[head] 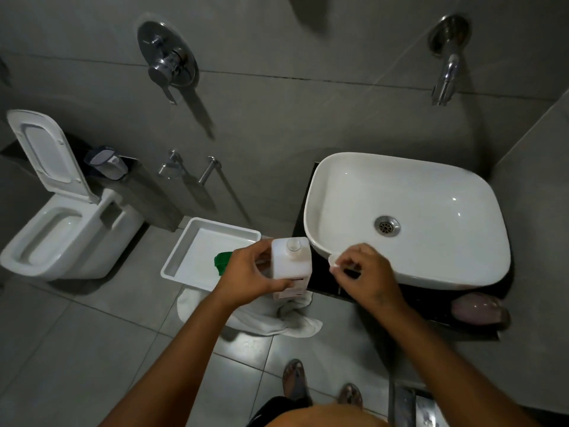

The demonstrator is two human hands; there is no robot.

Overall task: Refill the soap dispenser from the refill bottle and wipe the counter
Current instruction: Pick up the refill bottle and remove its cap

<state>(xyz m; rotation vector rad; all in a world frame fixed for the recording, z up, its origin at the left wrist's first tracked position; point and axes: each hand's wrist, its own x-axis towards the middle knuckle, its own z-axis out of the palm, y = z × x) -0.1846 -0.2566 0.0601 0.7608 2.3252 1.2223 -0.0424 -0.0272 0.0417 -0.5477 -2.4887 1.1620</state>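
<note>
A: Head view, looking down. What are the 2 hands doing?

B: The left hand is wrapped around a white bottle, fingers on its far side and thumb across the near face, holding it upright. The bottle's mouth points up at the camera and looks uncapped. Whether it is the refill bottle or the dispenser, I cannot tell.

A: And the other one?

B: The right hand is pinching a small white cap between thumb and fingertips, just beside the front left rim of the white basin. The hand hovers over the dark counter under the basin.

A: Where does the bottle sit compared with the basin?

B: Just to the left of it, at the counter's left edge, between the basin and a white tray. Whether its base rests on anything is hidden by the hand.

A: What is in the tray?

B: A green item, mostly covered by the left hand, so I cannot say what it is. The rest of the tray is bare.

A: Anything below?

B: A white cloth lies crumpled under the tray and bottle. A pale purple rounded object sits at the counter's front right. On the wall above the basin is a chrome spout, and a mixer handle is well to its left. A toilet with its lid raised stands at far left. 2 sandalled feet show on the grey floor tiles.
</note>
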